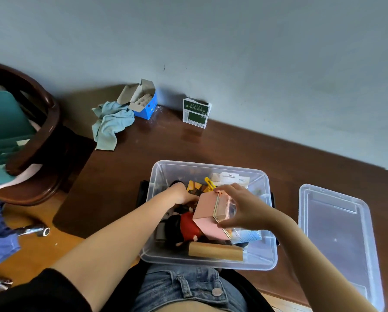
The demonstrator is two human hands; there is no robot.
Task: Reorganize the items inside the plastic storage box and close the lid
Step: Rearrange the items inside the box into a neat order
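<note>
A clear plastic storage box (265, 262) stands open at the near edge of a dark wooden table. Its clear lid (339, 233) lies flat on the table to the right. My right hand (244, 208) grips a pink box (207, 213) with a clear end, held tilted above the storage box. My left hand (181, 194) reaches down inside the storage box, its fingers hidden behind the pink box. Inside lie a red and black soft toy (186, 226), a wooden block (215, 251), orange packets (196, 188), a yellow clip (210, 183) and white cards (230, 180).
At the wall stand an open blue carton (146, 104) and a green and white box (196, 113), with a crumpled light blue cloth (111, 124) beside the carton. A dark wooden chair (42, 136) with teal cushions is at the left. A metal tube (34, 230) lies on the floor.
</note>
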